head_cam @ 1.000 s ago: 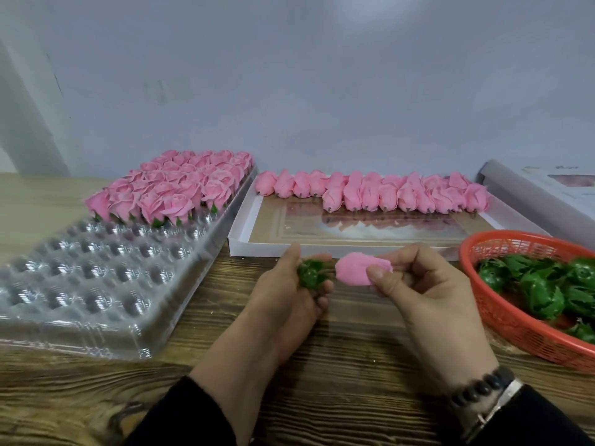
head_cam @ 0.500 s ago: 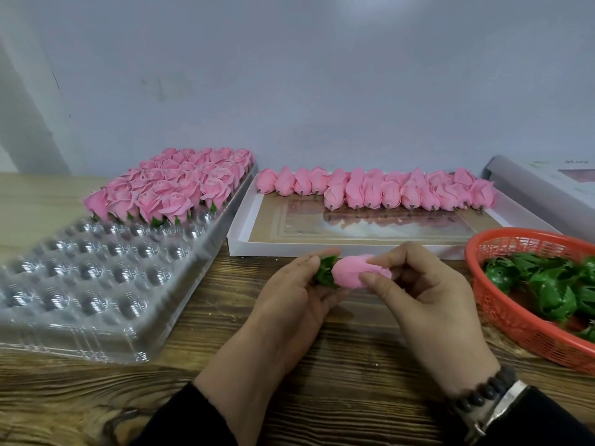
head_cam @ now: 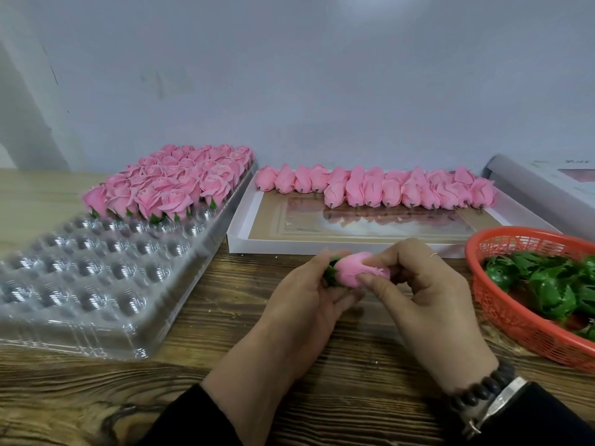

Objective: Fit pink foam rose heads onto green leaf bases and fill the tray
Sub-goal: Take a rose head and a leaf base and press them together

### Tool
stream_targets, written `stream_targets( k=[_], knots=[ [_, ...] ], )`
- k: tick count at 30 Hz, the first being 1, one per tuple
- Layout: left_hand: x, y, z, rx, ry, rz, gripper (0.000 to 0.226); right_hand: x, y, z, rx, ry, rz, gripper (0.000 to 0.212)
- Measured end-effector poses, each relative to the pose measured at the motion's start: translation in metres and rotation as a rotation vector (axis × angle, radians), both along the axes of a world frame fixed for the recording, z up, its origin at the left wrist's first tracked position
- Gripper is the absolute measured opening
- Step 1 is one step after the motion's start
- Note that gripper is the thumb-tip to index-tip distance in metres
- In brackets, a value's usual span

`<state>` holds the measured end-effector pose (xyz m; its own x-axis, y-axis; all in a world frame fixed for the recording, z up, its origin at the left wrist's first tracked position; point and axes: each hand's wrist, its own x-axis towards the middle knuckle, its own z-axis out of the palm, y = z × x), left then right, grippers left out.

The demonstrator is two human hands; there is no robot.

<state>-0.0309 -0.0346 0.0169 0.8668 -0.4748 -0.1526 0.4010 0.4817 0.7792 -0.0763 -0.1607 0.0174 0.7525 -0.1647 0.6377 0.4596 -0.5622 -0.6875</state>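
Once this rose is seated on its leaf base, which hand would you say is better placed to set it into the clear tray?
Probably the left hand: it holds the leaf base and is on the clear tray side. The right hand pinches the rose head, nearer the orange basket.

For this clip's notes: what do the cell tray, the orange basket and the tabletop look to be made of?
Cell tray: thin clear plastic, glossy; it is see-through, with bright glints on its moulded cups.
Orange basket: moulded plastic mesh, slightly shiny, one even colour.
Tabletop: wood or a wood-look laminate, matt; strong dark grain, but the picture cannot settle which.
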Motion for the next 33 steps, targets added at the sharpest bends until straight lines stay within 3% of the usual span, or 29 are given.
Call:
stream_targets(
  k=[4, 10, 12, 14, 17, 20, 22, 24, 31, 33],
  knots=[
    [-0.004, 0.0, 0.002, -0.059, 0.007, -0.047, 0.052, 0.0, 0.002, 0.001, -0.105, -0.016, 0.0, 0.019],
    [-0.005, 0.0, 0.003, -0.121, 0.008, -0.109, 0.059, 0.0, 0.002, 0.002, -0.134, -0.019, -0.014, 0.019],
    [-0.001, 0.001, 0.002, -0.13, 0.024, -0.127, 0.052, 0.002, -0.001, 0.0, -0.056, 0.003, -0.021, 0.03],
    [0.003, 0.005, 0.003, -0.106, 0.015, -0.121, 0.041, 0.004, -0.003, -0.001, 0.1, 0.055, 0.008, 0.026],
    [0.007, 0.01, 0.003, 0.151, -0.129, -0.057, 0.036, 0.005, -0.009, 0.0, 0.238, 0.093, 0.026, 0.024],
    [0.007, 0.013, -0.001, 0.672, -0.606, 0.028, 0.047, 0.003, -0.011, 0.004, 0.283, 0.106, 0.039, 0.02],
    [0.002, 0.01, -0.002, 0.853, -0.83, 0.04, 0.043, 0.002, -0.009, 0.005, 0.296, 0.131, 0.07, 0.017],
    [-0.003, 0.007, -0.001, 0.884, -0.904, 0.062, 0.029, 0.001, -0.006, 0.006, 0.295, 0.158, 0.104, 0.014],
    [-0.006, 0.005, 0.0, 0.94, -0.907, 0.163, 0.031, -0.004, 0.006, 0.011, 0.147, 0.197, 0.203, 0.017],
    [-0.006, 0.004, 0.002, 0.933, -0.895, 0.139, 0.022, -0.005, 0.008, 0.013, 0.032, 0.164, 0.202, 0.017]
  ],
)
